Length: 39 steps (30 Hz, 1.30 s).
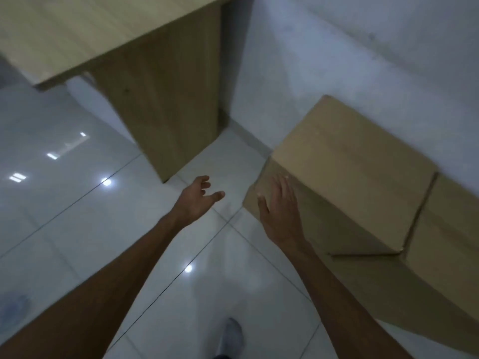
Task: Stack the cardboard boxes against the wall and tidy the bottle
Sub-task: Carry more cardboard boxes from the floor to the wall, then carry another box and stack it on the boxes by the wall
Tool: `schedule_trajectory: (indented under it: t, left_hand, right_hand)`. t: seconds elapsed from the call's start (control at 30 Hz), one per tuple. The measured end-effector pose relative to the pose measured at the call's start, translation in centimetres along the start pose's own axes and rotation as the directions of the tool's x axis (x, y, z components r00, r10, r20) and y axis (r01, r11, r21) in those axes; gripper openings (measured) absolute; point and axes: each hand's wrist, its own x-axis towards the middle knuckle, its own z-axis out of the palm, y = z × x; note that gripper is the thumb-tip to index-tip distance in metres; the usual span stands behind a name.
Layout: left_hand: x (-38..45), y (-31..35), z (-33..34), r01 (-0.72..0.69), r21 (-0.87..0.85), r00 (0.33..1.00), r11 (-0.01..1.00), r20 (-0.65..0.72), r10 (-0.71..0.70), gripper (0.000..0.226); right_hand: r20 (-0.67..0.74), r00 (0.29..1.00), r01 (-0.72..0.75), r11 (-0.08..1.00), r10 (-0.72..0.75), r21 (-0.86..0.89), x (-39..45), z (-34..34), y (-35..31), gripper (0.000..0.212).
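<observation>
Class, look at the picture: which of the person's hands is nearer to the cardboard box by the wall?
Right. The right hand lies over the cardboard box at its near corner; the left hand hangs open over the floor, apart from it.

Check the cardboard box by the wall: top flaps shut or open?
Shut. The cardboard box shows a flat, unbroken top face with no flap raised. The right hand lies open against its near side; the left hand holds nothing.

A cardboard box (347, 161) stands on the tiled floor (77, 229) against the white wall (363, 60). A second box (451, 229) sits touching its right end. The right hand (278, 206) lies flat, fingers spread, on the first box's near left corner. The left hand (199, 196) hangs empty and loosely spread left of that box, above the floor. A wooden desk (155, 99) stands further left. A grey shoe (232, 335) shows below.
</observation>
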Motion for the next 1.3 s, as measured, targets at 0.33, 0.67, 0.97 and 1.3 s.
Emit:
schedule_trajectory:
  t: [0.33,0.67,0.97,1.3]
  left_hand:
    - [-14.2,-20.7,-15.4,0.15,-0.108,0.962,0.983,-0.214,-0.17,0.067]
    - [-28.0,-40.1,-24.3,0.271,-0.336,0.815,0.902,-0.418,-0.401,0.066]
    - [-41.0,-54.3,-26.0,0.272,-0.573,0.603,0.773,-0.524,-0.601,0.063]
    - [-53.4,-68.8,-26.5,0.2,-0.765,0.316,0.612,-0.541,-0.78,0.056]
  right_hand:
    - [0.283,0.944,0.169,0.985,-0.168,0.023,-7.8,13.5,-16.0,0.057]
    - [0.534,0.769,0.372,0.925,-0.351,0.073,-18.5,27.6,-30.9,0.06]
    - [0.654,0.526,0.602,0.781,-0.544,0.165,-30.4,37.8,-41.8,0.059]
    - [0.746,0.248,0.753,0.608,-0.618,0.253,-43.8,48.6,-51.3,0.06]
